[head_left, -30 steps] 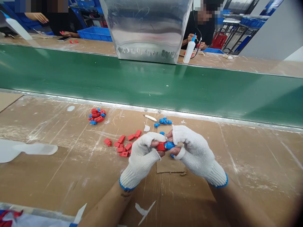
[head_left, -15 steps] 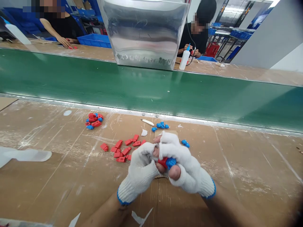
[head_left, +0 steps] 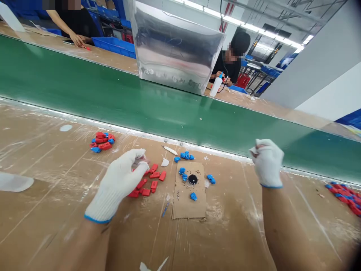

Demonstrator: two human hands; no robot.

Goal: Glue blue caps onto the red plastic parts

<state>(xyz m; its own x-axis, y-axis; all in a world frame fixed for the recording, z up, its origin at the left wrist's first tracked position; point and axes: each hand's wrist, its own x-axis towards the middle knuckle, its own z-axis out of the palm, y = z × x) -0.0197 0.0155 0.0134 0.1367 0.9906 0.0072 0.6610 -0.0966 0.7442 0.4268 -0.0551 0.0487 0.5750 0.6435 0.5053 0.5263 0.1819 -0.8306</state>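
My left hand (head_left: 120, 180), in a white glove with bare fingertips, hovers over the left part of a group of red plastic pieces (head_left: 154, 174). Its thumb and forefinger are apart, with nothing visible between them. My right hand (head_left: 267, 162), gloved alike, is raised on the right by the belt's near edge. Its fingers are curled closed, and whatever they hold is hidden. Between the hands lies a cardboard piece (head_left: 187, 209) bearing a small round black dish (head_left: 193, 179) and a few blue knobbly pieces (head_left: 193, 196). Another blue piece (head_left: 211, 178) lies just right of the cardboard.
Joined red-and-blue pieces form a pile (head_left: 103, 142) at left and another (head_left: 345, 197) at far right. A white pen-like tool (head_left: 169, 150) lies near the green belt (head_left: 98, 92). Beyond stand a metal panel (head_left: 177, 49), a white bottle (head_left: 216, 86) and two people working.
My hands have parted: the left moved left to the red pieces, the right moved right and up. The red-and-blue piece between them is out of sight. The view has tilted and shifted right.
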